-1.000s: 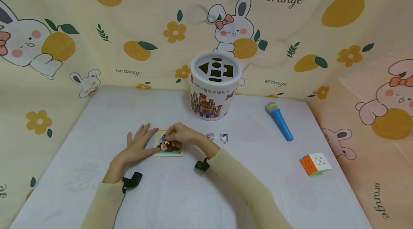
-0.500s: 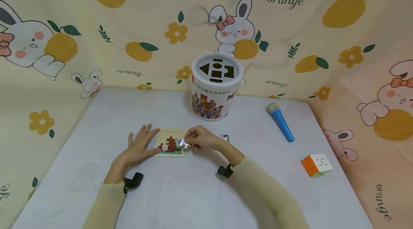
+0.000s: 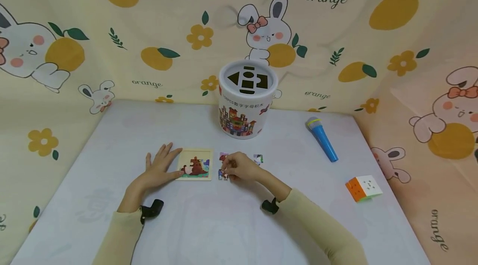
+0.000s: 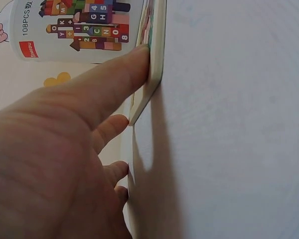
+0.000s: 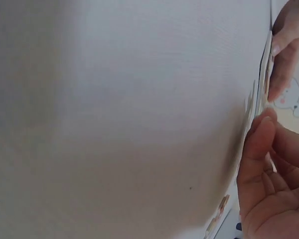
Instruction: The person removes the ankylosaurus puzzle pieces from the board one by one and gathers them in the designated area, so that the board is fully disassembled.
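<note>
Here on the pale surface [image 3: 209, 227], the left hand [image 3: 158, 169] is lying spread at the wooden puzzle board [image 3: 188, 157], fingers extended and well apart; the thumb is pressing the frame's lower left edge while the index fingertip is touching its upper left corner. The board is lying flat, with joined pieces showing a brown animal [image 3: 198, 168] filling the lower part and the right side, and bare wood showing through at the upper left.

Over to the right hand [image 3: 240, 166]! It is hovering low just beside the board, fingers curled, thumb and index meeting right at the lower loose piece [image 3: 222, 175]; whether they are pinching it or only touching it, I can't tell. The upper loose piece [image 3: 223, 156] is lying just behind, partly covered, and a third piece [image 3: 258, 158] is sitting apart, past the knuckles.

Further back, a white bucket [image 3: 242, 109] is standing upright, while a blue microphone [image 3: 324, 140] and a colour cube [image 3: 364, 188] are resting off to the right.
</note>
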Demonstrator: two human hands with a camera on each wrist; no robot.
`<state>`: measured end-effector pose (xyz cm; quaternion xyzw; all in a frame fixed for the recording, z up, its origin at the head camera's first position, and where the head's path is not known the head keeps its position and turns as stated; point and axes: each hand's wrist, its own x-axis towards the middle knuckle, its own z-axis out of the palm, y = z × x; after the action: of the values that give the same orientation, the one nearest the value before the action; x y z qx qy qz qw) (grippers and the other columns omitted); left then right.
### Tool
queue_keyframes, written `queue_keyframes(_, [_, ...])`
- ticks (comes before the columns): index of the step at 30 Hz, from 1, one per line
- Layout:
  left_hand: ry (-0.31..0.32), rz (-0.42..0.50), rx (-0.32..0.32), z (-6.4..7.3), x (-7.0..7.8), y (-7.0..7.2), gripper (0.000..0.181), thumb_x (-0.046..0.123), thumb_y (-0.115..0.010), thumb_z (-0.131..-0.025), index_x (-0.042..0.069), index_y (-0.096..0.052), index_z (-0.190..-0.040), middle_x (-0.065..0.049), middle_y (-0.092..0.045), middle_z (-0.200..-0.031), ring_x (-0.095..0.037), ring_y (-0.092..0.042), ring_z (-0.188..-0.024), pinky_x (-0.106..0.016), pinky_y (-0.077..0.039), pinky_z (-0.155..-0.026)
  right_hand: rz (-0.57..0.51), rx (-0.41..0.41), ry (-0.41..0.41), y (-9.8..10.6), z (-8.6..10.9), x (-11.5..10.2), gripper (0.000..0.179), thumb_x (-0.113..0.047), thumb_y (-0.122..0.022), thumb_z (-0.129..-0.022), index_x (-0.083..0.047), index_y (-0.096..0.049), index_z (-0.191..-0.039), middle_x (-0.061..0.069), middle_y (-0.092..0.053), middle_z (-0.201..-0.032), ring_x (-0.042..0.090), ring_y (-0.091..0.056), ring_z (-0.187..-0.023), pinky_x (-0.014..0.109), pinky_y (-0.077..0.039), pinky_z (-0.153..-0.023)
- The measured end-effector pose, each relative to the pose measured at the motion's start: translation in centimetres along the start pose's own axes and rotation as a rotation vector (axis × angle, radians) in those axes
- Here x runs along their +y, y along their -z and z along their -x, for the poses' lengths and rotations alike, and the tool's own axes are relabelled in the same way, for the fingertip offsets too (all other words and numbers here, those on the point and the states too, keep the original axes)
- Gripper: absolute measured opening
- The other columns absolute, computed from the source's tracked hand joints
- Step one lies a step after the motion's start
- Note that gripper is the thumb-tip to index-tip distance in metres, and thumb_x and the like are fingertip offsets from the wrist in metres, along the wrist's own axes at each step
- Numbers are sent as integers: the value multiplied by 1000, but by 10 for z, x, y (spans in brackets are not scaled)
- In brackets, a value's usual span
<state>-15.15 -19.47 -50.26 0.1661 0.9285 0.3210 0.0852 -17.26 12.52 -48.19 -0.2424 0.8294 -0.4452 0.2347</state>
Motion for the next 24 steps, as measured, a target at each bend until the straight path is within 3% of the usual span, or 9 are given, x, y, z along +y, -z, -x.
queue_keyframes(8, [1, 5, -1, 0, -2, -1, 80, 42, -72, -89, 10, -37, -152, -27, -10, -163, -47, 1, -149, -73, 16, -106, -16, 12, -54, -2, 0, -5, 5, 7, -67, -89, 5, -65, -94, 8, -65, -72, 15, -61, -55, 25, -53, -53])
queue_keyframes(24, [5, 3, -7, -1, -4, -1, 80, 42, -72, -89, 10, -36, -152, -27, -9, -163, -47, 2, -149, -72, 17, -106, 26, 52, -65, -5, 0, -7, 9, 9, -69, -87, 4, -63, -91, 6, -61, -70, 15, -61, -53, 27, -54, -51])
